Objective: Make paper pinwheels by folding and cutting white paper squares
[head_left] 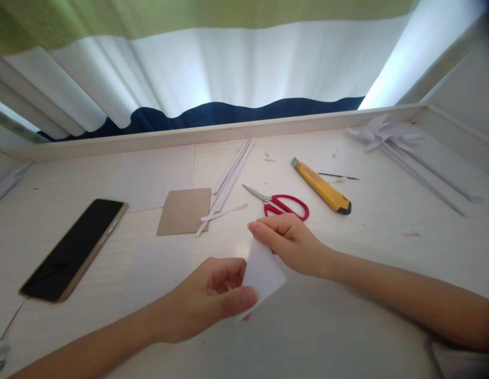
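A small sheet of white paper (pixel 265 275) is held between my two hands, tilted above the table. My left hand (pixel 216 297) pinches its lower left edge, thumb on top and fingers underneath. At its upper corner, my right hand (pixel 293 242) is closed on the paper between thumb and fingers. Just beyond the right hand lie red-handled scissors (pixel 286 202), blades pointing left. A yellow box cutter (pixel 323 187) rests farther right. To the left, a square of brown cardboard (pixel 185 211) lies flat, with narrow white paper strips (pixel 230 179) beside and partly over it.
A black-screened phone (pixel 72 252) with a cable lies at left. White sheets (pixel 161 176) sit near the cardboard. Paper pinwheels (pixel 380 134) with long sticks lie at the back right. A raised ledge (pixel 228 126) and curtain (pixel 244 63) bound the far side.
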Available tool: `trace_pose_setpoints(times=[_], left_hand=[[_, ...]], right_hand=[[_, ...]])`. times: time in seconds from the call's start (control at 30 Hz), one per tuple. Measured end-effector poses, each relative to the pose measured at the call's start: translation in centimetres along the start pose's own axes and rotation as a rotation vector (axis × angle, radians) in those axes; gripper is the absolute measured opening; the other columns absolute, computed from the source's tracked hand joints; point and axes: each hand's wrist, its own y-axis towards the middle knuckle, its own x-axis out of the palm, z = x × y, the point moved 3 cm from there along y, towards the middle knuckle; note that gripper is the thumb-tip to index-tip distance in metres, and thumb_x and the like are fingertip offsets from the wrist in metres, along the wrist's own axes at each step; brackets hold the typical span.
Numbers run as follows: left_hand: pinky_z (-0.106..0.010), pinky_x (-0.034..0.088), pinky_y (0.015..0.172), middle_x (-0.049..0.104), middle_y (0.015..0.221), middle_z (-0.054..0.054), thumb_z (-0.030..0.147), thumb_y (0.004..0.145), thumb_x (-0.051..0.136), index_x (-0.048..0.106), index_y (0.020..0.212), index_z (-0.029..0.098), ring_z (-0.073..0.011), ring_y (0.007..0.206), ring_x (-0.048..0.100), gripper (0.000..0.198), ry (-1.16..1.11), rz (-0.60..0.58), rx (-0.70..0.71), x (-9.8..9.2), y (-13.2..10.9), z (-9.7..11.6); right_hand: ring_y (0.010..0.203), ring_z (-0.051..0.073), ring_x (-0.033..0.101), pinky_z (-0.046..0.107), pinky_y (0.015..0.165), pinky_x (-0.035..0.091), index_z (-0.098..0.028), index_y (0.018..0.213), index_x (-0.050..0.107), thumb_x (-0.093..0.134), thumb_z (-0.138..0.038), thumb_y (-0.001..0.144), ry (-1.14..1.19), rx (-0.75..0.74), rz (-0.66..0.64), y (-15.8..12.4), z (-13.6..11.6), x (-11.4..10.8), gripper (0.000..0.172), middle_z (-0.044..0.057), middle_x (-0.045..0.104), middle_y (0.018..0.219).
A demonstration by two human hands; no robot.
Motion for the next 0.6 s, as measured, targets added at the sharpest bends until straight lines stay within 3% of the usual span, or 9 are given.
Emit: trace_pose_setpoints(times=[0.17,0.23,0.4,0.47,0.6], left_hand=[[-0.016,0.036,0.049,0.053,0.059,0.0,0.042,0.081,0.045,0.056,0.067,0.011,-0.007,0.052,0.047,0.036,-0.003,-0.067,-0.102,0.7,-0.1,-0.9],[-0.015,0.035,0.047,0.052,0.055,0.001,0.037,0.083,0.044,0.056,0.061,0.012,-0.0055,0.048,0.045,0.035,0.049,0.021,-0.072,0.3,-0.1,-0.6],[-0.014,0.036,0.044,0.055,0.05,0.003,0.032,0.08,0.05,0.057,0.059,0.014,-0.0058,0.045,0.047,0.029,0.034,0.395,0.083,-1.7,-0.2,0.6],[-0.014,0.037,0.044,0.056,0.05,0.003,0.032,0.079,0.052,0.058,0.059,0.014,-0.0065,0.045,0.049,0.028,0.015,0.44,0.105,-2.1,-0.2,0.7],[-0.013,0.037,0.04,0.058,0.049,0.003,0.036,0.076,0.055,0.057,0.06,0.014,-0.0063,0.042,0.05,0.027,-0.087,0.366,0.062,-2.1,0.2,0.3]], right_hand=[[0.047,0.005,0.032,0.017,0.042,0.027,-0.017,0.054,0.034,0.035,-0.035,0.087,-0.122,-0.046,-0.076,-0.7,-0.5,1.6,0.038,-0.006,0.034,0.05],[0.049,0.006,0.036,0.018,0.045,0.029,-0.017,0.055,0.037,0.033,-0.038,0.088,-0.107,-0.034,-0.119,-0.7,-0.5,1.5,0.039,-0.006,0.037,0.052],[0.047,0.006,0.037,0.018,0.044,0.029,-0.016,0.059,0.046,0.038,-0.038,0.086,-0.121,-0.037,-0.245,-0.4,-0.5,0.9,0.036,-0.005,0.042,0.053],[0.046,0.005,0.037,0.018,0.043,0.028,-0.016,0.058,0.045,0.037,-0.034,0.087,-0.136,-0.055,-0.241,-0.4,-0.6,0.7,0.035,-0.005,0.042,0.053],[0.046,0.005,0.039,0.017,0.045,0.029,-0.015,0.055,0.043,0.037,-0.031,0.088,-0.04,-0.052,-0.344,-0.5,-0.7,0.7,0.037,-0.005,0.042,0.05]])
